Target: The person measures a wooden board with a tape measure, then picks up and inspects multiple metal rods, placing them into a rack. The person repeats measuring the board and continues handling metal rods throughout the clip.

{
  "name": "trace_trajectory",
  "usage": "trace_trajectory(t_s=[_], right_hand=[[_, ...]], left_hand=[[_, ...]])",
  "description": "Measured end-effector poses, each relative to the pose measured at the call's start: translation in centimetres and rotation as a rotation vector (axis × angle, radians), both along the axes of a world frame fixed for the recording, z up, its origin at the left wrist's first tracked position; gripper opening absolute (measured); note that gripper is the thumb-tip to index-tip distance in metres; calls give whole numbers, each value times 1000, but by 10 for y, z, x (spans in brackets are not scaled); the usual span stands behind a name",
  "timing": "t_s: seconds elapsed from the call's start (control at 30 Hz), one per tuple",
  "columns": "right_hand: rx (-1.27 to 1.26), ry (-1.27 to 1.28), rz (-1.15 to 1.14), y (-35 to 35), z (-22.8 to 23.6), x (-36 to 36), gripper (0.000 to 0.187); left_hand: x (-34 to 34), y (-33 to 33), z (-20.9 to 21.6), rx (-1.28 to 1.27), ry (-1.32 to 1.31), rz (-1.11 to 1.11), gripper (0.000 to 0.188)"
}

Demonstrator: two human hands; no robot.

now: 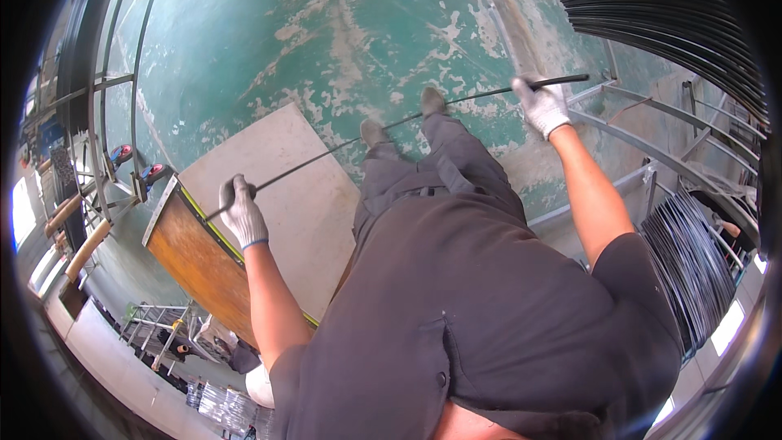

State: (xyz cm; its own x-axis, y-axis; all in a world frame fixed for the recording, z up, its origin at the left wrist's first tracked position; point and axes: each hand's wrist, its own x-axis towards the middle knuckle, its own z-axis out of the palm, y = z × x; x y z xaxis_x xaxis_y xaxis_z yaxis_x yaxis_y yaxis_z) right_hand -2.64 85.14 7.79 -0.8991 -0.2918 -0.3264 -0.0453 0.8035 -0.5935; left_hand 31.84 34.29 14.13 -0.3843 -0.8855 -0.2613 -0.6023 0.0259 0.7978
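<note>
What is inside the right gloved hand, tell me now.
The right gloved hand is closed around a long dark rod, whose end sticks out to the right. The stretch inside the grip is covered, and the palm cannot be seen either.

Floor: brightly lit, pale sheen toward 11 o'clock
Windows: burnt-out white at 4 and 9 o'clock
Black strips: deep shade at 2 o'clock, detail sinking
Shirt: dark, softly lit
Board: warm gloss at 8 o'clock
Rack: rails bowed by the lens, 3 o'clock
Rim: black vignette, bluish flare at 9 o'clock
</note>
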Motion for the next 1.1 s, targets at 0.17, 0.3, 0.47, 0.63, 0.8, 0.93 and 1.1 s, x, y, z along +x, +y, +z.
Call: trace_trajectory(t_s=[0.17,0.3,0.47,0.63,0.8,0.93,1.1], right_hand=[[142,-6,250,-46,15,13,44],[185,-10,212,-42,1,16,39],[108,57,233,-14,-20,47,33],[71,-59,-144,-1,-11,80,25],[159,137,-307,64,-12,139,19],[-36,350,-463,126,-2,191,5],[-153,347,-737,205,23,245,17]], left_hand=[[-1,66,-20,47,25,-207,12],[-13,100,-45,149,118,15,13],[3,87,-74,58,116,-19,15],[-15,86,-58,-15,91,-284,12],[-54,100,-23,-67,196,-479,10],[-69,123,9,-43,250,-621,10],[-79,191,25,-206,274,-909,12]])
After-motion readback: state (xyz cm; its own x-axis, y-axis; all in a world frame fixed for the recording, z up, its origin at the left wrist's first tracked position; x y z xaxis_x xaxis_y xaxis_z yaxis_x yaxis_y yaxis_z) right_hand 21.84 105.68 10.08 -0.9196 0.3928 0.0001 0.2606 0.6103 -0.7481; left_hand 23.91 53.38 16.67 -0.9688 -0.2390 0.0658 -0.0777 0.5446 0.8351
